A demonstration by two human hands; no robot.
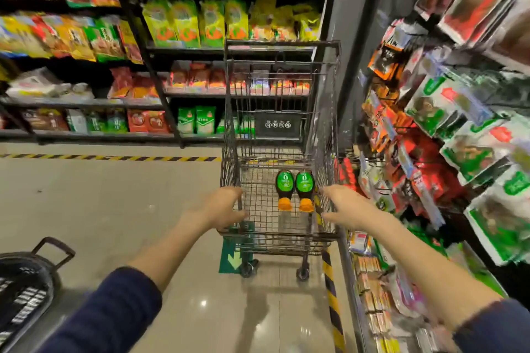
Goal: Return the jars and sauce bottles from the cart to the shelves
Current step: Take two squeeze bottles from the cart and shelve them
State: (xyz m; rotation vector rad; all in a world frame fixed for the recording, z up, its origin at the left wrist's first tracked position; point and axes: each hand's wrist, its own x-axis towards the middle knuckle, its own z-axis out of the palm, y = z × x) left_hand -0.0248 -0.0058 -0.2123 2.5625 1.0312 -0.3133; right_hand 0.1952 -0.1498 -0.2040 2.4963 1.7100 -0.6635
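Wire shopping cart [229, 135], dark metal, standing on a glossy tiled floor [100, 209] with its near rim between the two hands. Left hand [222, 208]: clasped on the near left corner of the cart rim, fingers curled over the wire; dark blue sleeve [109, 315] pushed up the forearm. Right hand [342, 205]: at the near right corner of the rim, fingers extended along the wire and partly blurred, so whether it actually grips the rim cannot be told. Two sauce bottles [295, 190], dark with green labels and orange caps, lying side by side and touching on the basket floor, just beyond and between the hands, nearer the right hand, caps pointing toward the person. Shelves [200, 51] of bagged goods in yellow, green and red, well beyond the hands, past the far end of the cart. Hanging packets [447, 112], red, green and white, on a rack close to the outer side of the right hand. Black basket [25, 289] with a pull handle, on the floor behind and outward of the left arm. Yellow-and-black hazard tape [332, 295] on the floor below the right forearm.
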